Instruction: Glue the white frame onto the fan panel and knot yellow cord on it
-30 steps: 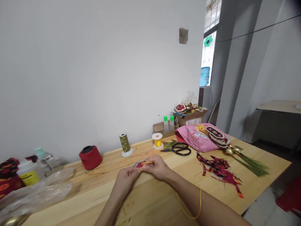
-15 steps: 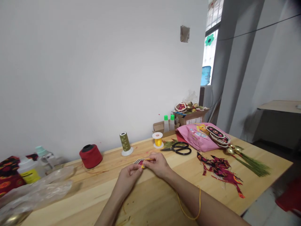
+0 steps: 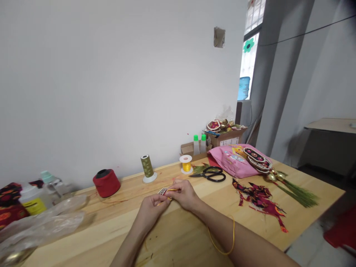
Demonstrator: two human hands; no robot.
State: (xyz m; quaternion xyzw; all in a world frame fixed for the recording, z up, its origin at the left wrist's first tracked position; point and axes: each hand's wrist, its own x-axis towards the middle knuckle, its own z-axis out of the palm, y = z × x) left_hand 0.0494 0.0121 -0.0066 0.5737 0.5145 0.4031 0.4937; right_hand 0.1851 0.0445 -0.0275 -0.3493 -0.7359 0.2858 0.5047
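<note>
Both my hands meet over the wooden table (image 3: 111, 226), fingers pinched close together. My left hand (image 3: 152, 207) is closed at the near edge of a small dark-red and white patterned patch (image 3: 162, 191), where a bit of yellow cord shows at the fingertips. In my right hand (image 3: 185, 193) the thumb and fingers pinch the yellow cord (image 3: 233, 237), whose loose length loops over my right forearm. The fingers hide most of the patch and any knot in the cord.
Black-handled scissors (image 3: 210, 173), a yellow cord spool (image 3: 186, 167), a green thread cone (image 3: 147, 168) and a red thread cone (image 3: 107, 183) stand or lie behind my hands. Fabric scraps (image 3: 258, 196) and a pink cloth bag (image 3: 233, 163) lie right; plastic bags (image 3: 50, 226) lie left.
My fingers have shifted slightly at the cord, and less yellow shows between the fingertips. The hanging loop has moved a little. The view has shifted slightly.
</note>
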